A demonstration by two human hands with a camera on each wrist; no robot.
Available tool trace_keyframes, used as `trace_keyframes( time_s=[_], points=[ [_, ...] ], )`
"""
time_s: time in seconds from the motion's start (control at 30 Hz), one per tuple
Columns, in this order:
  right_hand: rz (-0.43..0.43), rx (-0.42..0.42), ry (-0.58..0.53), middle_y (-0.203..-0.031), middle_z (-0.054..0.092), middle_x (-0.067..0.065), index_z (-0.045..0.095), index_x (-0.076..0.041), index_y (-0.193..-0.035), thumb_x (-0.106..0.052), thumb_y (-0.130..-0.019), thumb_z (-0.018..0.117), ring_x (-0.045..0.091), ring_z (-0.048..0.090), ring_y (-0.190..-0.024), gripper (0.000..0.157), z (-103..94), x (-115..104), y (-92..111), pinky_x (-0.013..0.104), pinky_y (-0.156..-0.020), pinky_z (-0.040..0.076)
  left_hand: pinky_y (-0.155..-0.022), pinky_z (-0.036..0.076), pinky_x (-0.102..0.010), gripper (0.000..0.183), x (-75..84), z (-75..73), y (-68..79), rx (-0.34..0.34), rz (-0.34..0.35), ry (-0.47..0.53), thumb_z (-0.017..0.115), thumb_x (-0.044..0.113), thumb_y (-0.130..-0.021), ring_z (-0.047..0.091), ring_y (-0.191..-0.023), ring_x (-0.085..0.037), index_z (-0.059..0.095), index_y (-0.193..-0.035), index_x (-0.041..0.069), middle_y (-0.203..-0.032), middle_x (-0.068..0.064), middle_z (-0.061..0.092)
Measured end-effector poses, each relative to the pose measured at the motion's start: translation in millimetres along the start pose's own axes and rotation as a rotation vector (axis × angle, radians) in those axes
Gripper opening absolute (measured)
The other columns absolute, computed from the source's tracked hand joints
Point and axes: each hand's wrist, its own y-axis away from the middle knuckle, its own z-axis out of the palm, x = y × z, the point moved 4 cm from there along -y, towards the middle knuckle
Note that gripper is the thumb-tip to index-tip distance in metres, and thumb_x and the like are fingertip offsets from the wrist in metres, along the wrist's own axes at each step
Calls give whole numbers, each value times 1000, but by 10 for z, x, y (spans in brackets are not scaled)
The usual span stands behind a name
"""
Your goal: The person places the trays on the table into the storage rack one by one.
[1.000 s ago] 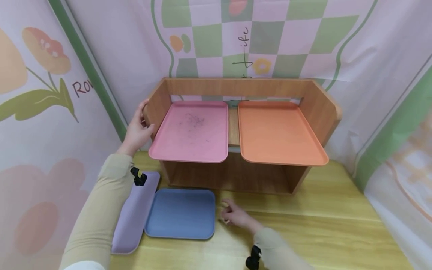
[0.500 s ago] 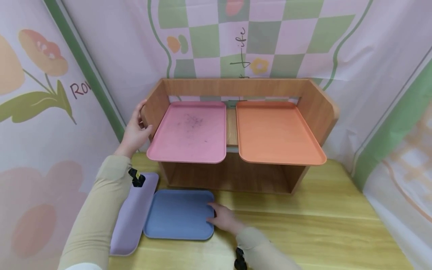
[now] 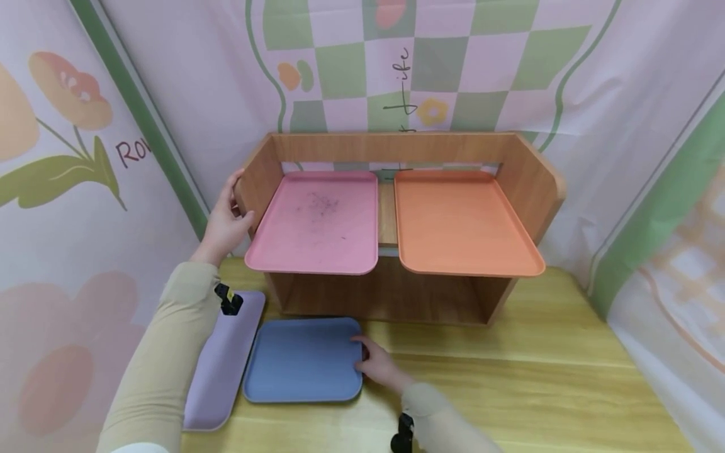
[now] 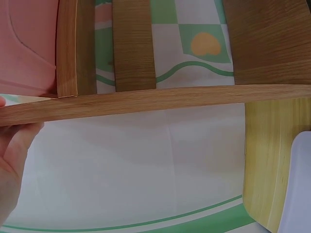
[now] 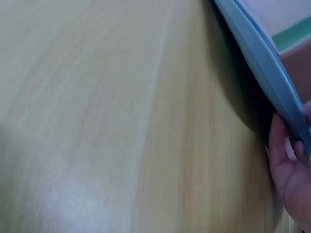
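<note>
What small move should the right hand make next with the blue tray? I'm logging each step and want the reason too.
Probably lift the blue tray a little higher by its right edge. The right hand already grips that edge, and the right wrist view shows it tilted off the table. The left hand holds the wooden shelf.

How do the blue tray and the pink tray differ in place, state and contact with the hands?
The blue tray lies on the table; the pink tray sits on the shelf. The blue looks clean; the pink has dark marks. The right hand grips the blue tray's edge; the left hand holds the shelf's side beside the pink. Both are shallow, round-cornered rectangles.
</note>
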Motion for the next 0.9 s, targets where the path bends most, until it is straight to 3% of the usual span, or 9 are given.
trace_keyframes(
  time_s=[0.17, 0.27, 0.4, 0.53, 0.73, 0.9],
  points=[
    [108, -132, -302, -77, 42, 2, 36, 1, -140, 6, -80, 55, 10, 46, -57, 64, -34, 58, 57, 24, -52, 44, -102, 38, -58, 81, -4, 0, -1, 2, -8, -1, 52, -1, -90, 42, -126, -43, 15, -148, 41, -144, -23, 36],
    [137, -196, -445, -86, 53, 6, 29, 0, -143, 6, -85, 55, 11, 54, -69, 63, -62, 98, 112, 28, -60, 51, -102, 38, -58, 81, -6, -1, 0, 2, -16, -5, 52, 0, -90, 42, -127, -43, 15, -148, 42, -145, -22, 35],
    [142, -231, -526, -113, 57, 20, 25, -2, -144, 3, -90, 54, 15, 60, -83, 62, -111, 148, 210, 38, -69, 56, -102, 38, -59, 81, -7, -2, 2, -2, -15, -10, 52, 0, -91, 42, -126, -43, 14, -148, 43, -145, -22, 35],
    [152, -213, -576, -128, 47, 29, 21, -2, -145, 3, -90, 54, 17, 61, -88, 64, -157, 194, 288, 43, -72, 57, -102, 38, -58, 81, 0, -8, 13, 0, -12, -13, 52, 1, -91, 42, -126, -43, 14, -148, 43, -145, -23, 35],
    [167, -153, -612, -124, 50, 27, 19, -3, -146, 3, -89, 53, 16, 62, -85, 66, -237, 207, 337, 41, -73, 57, -103, 38, -58, 81, 13, -14, 32, -3, -21, -18, 53, 2, -91, 42, -127, -42, 13, -148, 44, -147, -20, 34],
    [182, -58, -635, -136, 37, 34, 18, -4, -146, 0, -92, 53, 19, 62, -90, 65, -332, 191, 366, 38, -73, 57, -103, 38, -57, 81, 23, -5, 23, -6, -21, -14, 53, 3, -91, 42, -127, -42, 13, -148, 44, -146, -21, 35]
  ],
)
